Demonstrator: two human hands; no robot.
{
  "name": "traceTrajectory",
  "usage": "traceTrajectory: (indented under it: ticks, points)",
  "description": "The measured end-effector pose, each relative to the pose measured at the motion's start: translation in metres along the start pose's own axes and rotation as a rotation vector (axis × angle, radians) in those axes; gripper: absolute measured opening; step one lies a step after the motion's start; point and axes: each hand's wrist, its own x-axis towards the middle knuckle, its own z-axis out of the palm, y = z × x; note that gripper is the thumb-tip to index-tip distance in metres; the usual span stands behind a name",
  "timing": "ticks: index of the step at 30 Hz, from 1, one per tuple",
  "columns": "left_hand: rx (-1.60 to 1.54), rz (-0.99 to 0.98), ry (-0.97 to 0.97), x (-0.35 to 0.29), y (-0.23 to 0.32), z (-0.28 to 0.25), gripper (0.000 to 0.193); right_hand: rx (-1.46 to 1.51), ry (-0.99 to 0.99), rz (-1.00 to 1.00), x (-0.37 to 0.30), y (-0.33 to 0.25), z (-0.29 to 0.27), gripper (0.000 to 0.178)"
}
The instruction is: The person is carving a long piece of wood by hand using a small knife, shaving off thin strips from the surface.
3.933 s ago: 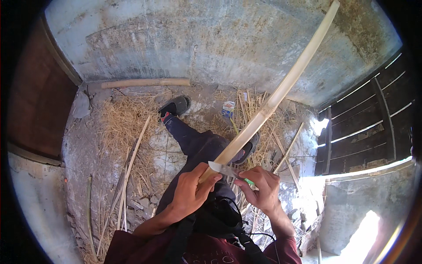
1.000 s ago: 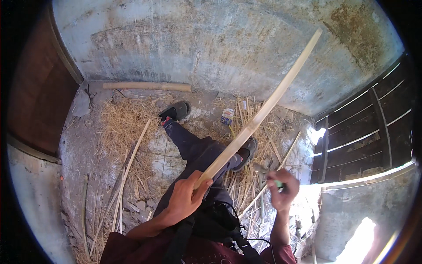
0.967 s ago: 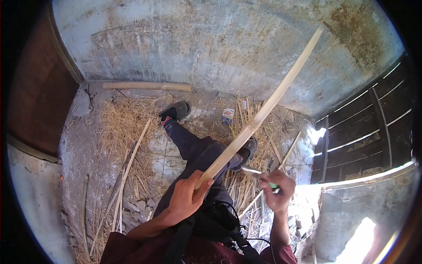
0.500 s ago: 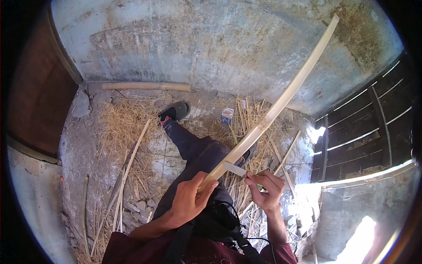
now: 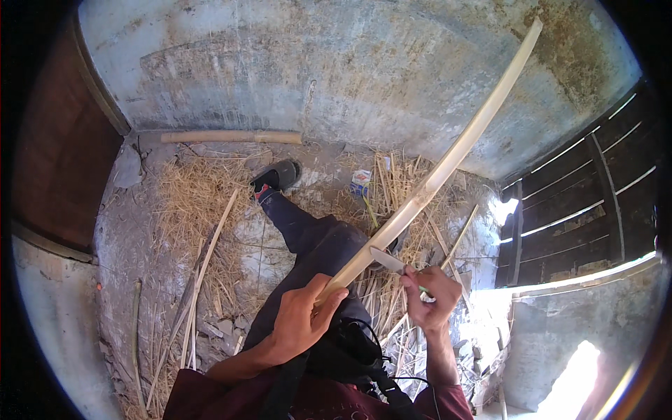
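Left hand is closed on the near end of a long pale strip, apparently split bamboo, thumb along one side and fingers round the other. Right hand, fingers curled in, has hold of a short knife; a bit of green handle shows at the grip.

Key relation: strip's long axis runs from the left hand up and to the right, away from the body, its far end standing in front of the wall. Right hand lies to the right of the strip and apart from it; only the blade bridges the gap, pointing up-left, its tip at the strip's right-hand edge. Blade sits ahead of the left hand, between it and the node ring. Left hand alone grips the strip. Depth of bite, if any: cannot tell.

Materials: strip smooth, cream to tan, slightly glossy, with one raised node; its bowed outline may be partly lens bend. Blade flat, dull grey metal. Beyond, a tangled heap of fine, straw-like shavings, dry and curly. Round tan pole lies along the wall's foot. Wall plaster stained, blotchy grey-blue and brown.
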Motion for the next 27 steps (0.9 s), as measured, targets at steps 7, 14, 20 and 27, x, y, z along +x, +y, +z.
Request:
traceTrajectory:
  ticks: [7, 14, 20, 27]
  points:
    - [-0.002, -0.056, -0.02, -0.001, -0.001, 0.0, 0.023, -0.059, -0.107, -0.034, -0.003, -0.006, -0.008, 0.017]
    - [-0.04, -0.012, -0.019, -0.003, -0.001, 0.003, 0.025, -0.035, 0.049, -0.05, -0.003, 0.007, -0.006, 0.016]
    - [-0.04, -0.059, -0.041, -0.005, 0.002, 0.0, 0.024, -0.098, 0.019, -0.092, 0.006, 0.003, -0.011, 0.016]
    - [-0.01, -0.027, -0.041, -0.002, 0.001, -0.002, 0.024, -0.154, 0.062, -0.138, 0.009, 0.005, -0.008, 0.018]
